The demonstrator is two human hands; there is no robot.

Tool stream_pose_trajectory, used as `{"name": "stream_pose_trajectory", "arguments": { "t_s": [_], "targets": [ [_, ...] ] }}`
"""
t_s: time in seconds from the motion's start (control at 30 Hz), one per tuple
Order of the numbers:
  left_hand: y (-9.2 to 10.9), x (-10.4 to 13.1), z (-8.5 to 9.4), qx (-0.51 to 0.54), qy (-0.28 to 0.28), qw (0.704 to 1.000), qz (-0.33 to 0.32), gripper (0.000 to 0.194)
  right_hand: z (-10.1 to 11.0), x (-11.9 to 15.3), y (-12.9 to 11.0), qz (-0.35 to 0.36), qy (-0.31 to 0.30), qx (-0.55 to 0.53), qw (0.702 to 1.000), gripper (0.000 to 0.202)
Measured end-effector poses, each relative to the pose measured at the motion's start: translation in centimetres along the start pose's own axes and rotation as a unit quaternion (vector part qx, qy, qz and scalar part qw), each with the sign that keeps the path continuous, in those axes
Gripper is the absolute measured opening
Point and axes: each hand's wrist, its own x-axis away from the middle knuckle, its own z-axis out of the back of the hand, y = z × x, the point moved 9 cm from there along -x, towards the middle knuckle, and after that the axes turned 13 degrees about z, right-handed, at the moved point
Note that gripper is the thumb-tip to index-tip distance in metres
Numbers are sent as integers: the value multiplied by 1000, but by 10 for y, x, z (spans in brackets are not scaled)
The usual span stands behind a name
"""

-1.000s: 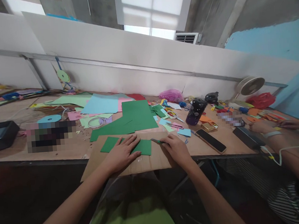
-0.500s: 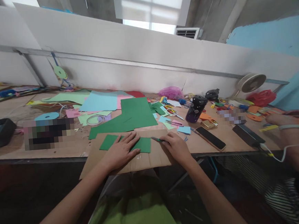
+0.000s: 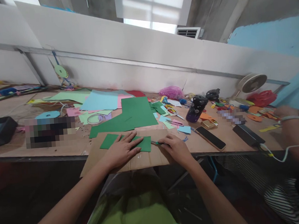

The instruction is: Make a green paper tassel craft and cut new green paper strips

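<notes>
My left hand lies flat with fingers spread on a green paper strip, pressing it against a brown cardboard sheet. The cardboard overhangs the table's front edge. In my right hand is a slim craft knife, gripped between closed fingers. Its tip points left, at the strip's right edge; whether it touches the paper I cannot tell. Just behind the cardboard lies a larger, L-shaped green sheet.
Right of my hand lie a phone, a black power bank and a dark tumbler. Scissors rest among paper scraps. Blue sheets lie further back. Another person's arm reaches in at far right.
My right hand and the craft knife have shifted slightly, the knife's tip now lower, by the strip's edge. My left hand stays put. The other person's hand at right has moved.
</notes>
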Motion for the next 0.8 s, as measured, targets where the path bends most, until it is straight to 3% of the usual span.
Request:
{"name": "stream_pose_trajectory", "arguments": {
  "t_s": [0.37,0.8],
  "targets": [
    [-2,-2,-3,-2,-6,1000,18,52,-1,12,-16,47,-24,-34,998,23],
    [0,-2,-2,-2,-14,1000,22,47,-5,19,-18,64,2,-32,997,23]
  ]
}}
